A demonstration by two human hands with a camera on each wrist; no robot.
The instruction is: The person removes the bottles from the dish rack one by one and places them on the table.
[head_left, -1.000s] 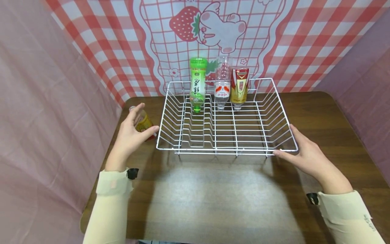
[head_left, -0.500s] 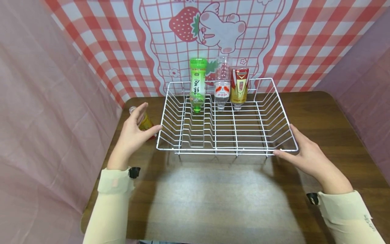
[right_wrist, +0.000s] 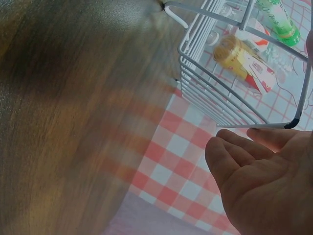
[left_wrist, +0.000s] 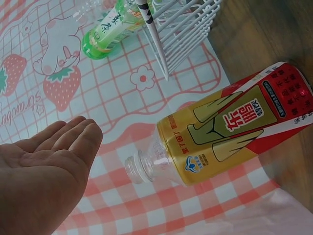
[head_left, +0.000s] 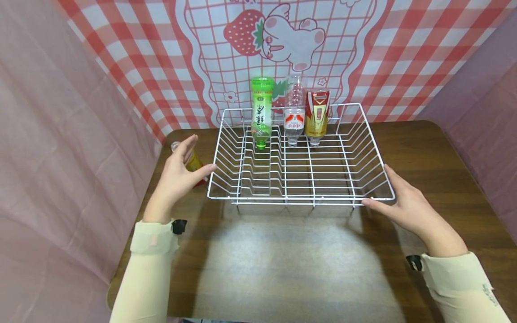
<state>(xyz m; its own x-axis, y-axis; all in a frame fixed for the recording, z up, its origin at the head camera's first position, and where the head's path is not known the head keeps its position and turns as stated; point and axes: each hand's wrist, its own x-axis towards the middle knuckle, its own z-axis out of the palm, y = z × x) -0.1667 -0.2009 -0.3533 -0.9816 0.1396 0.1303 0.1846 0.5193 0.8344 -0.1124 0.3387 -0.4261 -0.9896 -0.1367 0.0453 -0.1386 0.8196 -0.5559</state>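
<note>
A white wire dish rack (head_left: 299,198) stands on the table between the two hands. My left hand (head_left: 173,179) is beside its left end, thumb tip right at the rim and fingers extended. Beyond that hand, a plastic bottle with a gold and red label (left_wrist: 239,125) stands upright on the table, uncapped in the left wrist view and partly hidden in the head view. My right hand (head_left: 412,208) touches the rack's front right corner, thumb on the front rim and index fingertip at the right rim. The right wrist view shows its other fingers fairly straight, outside the wires.
Along the rack's back, bottles lean neck-down: a green tea bottle (head_left: 262,107), a clear bottle (head_left: 294,121) and a gold and red one (head_left: 317,114). A checked strawberry cloth (head_left: 137,58) hangs behind the wooden table (head_left: 299,269); pink curtains (head_left: 60,148) flank it.
My left hand has shifted slightly right, bringing its thumb to the rack's left rim and covering more of the bottle behind it. The right hand, rack and bottles stay put.
</note>
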